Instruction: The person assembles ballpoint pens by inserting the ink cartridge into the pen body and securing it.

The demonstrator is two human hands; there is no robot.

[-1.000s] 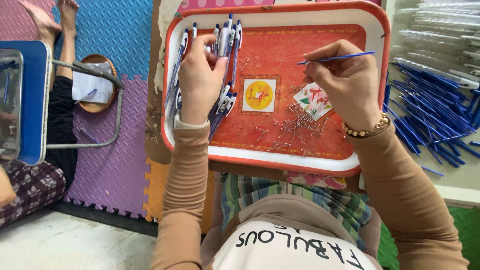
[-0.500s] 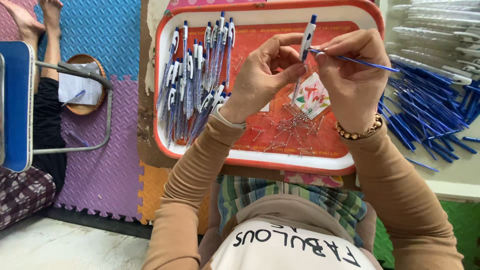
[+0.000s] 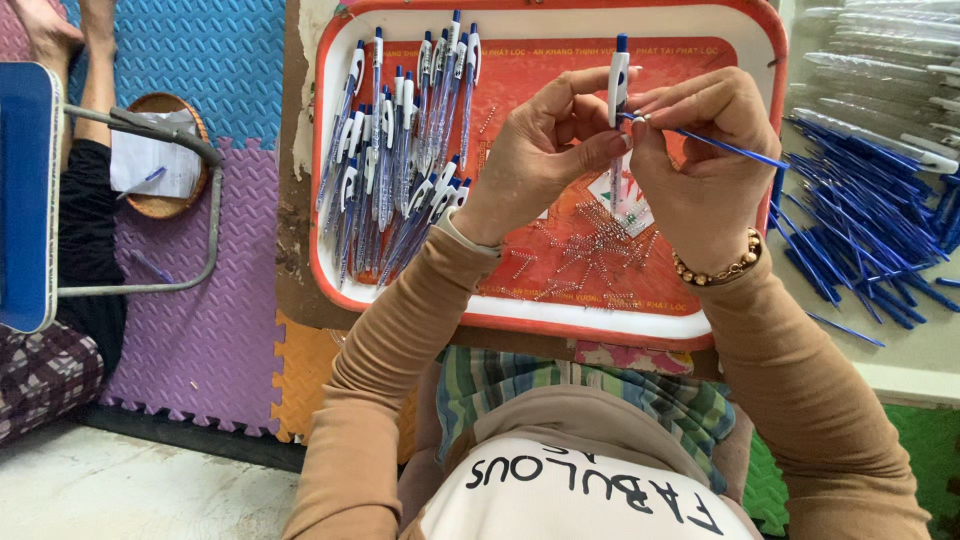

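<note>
Left hand (image 3: pixel 535 150) fingers pinched white pen barrel (image 3: pixel 618 85) upright; right hand (image 3: pixel 705 165) fingers gripped blue refill (image 3: pixel 725 148), above red tray (image 3: pixel 560 318) middle.

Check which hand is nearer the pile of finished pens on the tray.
Left. The left hand is raised just right of the pile of finished pens, its wrist beside their lower ends. The right hand is farther right, beyond the pen barrel both hands hold.
</note>
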